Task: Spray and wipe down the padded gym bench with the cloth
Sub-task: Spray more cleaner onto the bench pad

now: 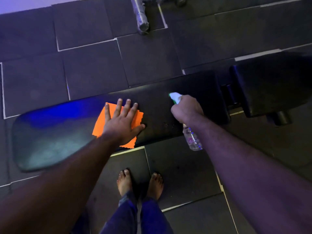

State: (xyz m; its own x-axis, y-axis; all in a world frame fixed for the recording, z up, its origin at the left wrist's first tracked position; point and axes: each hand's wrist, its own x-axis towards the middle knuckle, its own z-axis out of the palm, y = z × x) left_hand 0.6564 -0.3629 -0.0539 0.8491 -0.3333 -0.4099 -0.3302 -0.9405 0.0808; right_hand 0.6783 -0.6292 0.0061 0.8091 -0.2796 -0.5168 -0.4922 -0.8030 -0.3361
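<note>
Left hand (121,123) presses cloth (101,123) flat, fingers spread; right hand (185,109) fingers clamp spray bottle (191,138)

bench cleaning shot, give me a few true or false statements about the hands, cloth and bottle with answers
1. The left hand lies flat with fingers spread on the orange cloth. True.
2. The right hand is empty. False: it grips a clear spray bottle with a white and green nozzle.
3. The cloth is on the floor beside the bench. False: it lies on the black bench pad.
4. The person's feet are bare. True.
5. The spray bottle stands upright on the pad. False: it is held tilted above the pad's near edge.
</note>
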